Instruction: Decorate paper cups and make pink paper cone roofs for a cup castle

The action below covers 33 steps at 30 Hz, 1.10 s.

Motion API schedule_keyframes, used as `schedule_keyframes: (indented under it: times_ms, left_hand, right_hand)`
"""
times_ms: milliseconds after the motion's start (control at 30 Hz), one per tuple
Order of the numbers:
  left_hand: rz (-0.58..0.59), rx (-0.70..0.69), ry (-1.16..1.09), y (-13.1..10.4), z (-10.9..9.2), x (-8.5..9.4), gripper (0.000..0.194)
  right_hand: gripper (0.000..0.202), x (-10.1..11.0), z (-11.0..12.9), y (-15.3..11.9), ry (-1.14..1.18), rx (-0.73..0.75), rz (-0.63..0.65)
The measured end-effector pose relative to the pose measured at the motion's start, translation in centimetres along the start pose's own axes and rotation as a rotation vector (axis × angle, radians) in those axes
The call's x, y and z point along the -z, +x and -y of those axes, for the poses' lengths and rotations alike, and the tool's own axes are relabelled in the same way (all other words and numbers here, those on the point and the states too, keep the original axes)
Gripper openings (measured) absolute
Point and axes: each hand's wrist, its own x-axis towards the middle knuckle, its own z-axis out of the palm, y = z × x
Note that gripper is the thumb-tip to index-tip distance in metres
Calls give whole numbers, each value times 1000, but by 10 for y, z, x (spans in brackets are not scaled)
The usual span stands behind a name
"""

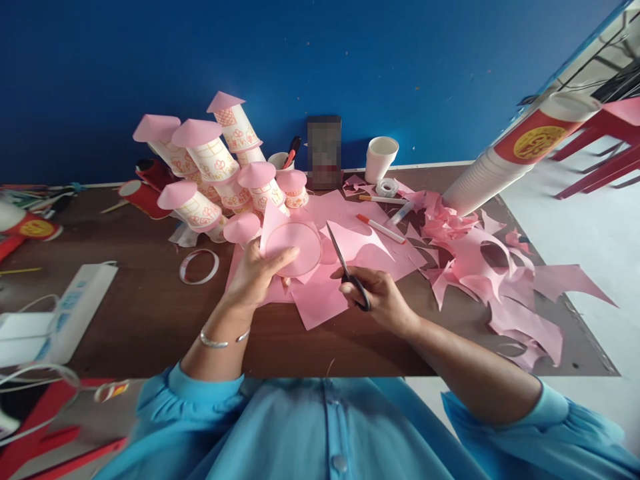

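Observation:
My left hand [260, 270] grips a piece of pink paper [295, 243] with a circle drawn on it, the thumb lying across its face. To the right of that piece, my right hand [383, 297] holds a pair of scissors [343, 260] by the dark handles, blades pointing up and away from me. The blades look closed, or nearly so, and stand apart from the drawn circle. Beneath both hands spread several pink sheets [320, 300] on the brown table [310, 350]. A cut pink scrap [357, 241] lies just beyond the scissors.
Paper-cup towers [217, 163] with pink cone roofs stand at the back left. Pink offcuts [520, 293] and a leaning cup stack [493, 167] are on the right. Markers [383, 230], clear tape [387, 188], a tape ring [199, 266] and a white cup [381, 160] lie around.

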Motion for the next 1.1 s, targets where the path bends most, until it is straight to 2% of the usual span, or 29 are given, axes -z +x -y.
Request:
schedule_keyframes:
  times_ms: [133, 200, 267, 400, 500, 600, 800, 1000, 1100]
  left_hand:
    - [-91, -44, -52, 2, 7, 4, 27]
    - [-94, -105, -72, 2, 9, 6, 27]
    - [-37, -139, -90, 1, 9, 7, 25]
    - [118, -142, 12, 0, 1, 3, 43]
    - [163, -195, 172, 1, 0, 0, 50]
    - [160, -230, 213, 3, 4, 1, 53]
    - [74, -173, 123, 7, 12, 7, 50]
    - [125, -96, 234, 8, 17, 2, 36]
    - [118, -87, 230, 6, 15, -4, 35]
  right_hand:
    - [45, -1, -1, 2, 51, -21, -52]
    - [43, -1, -1, 3, 60, -22, -69]
    - [42, -1, -1, 3, 67, -16, -87]
    - [40, 0, 1, 4, 73, 6, -120]
    - [38, 0, 2, 4, 57, 19, -127]
    - [38, 1, 2, 5, 45, 32, -151]
    - [35, 3, 0, 6, 52, 66, -220]
    - [35, 5, -3, 10, 107, 164, -346]
    - [38, 6, -6, 12, 93, 182, -361]
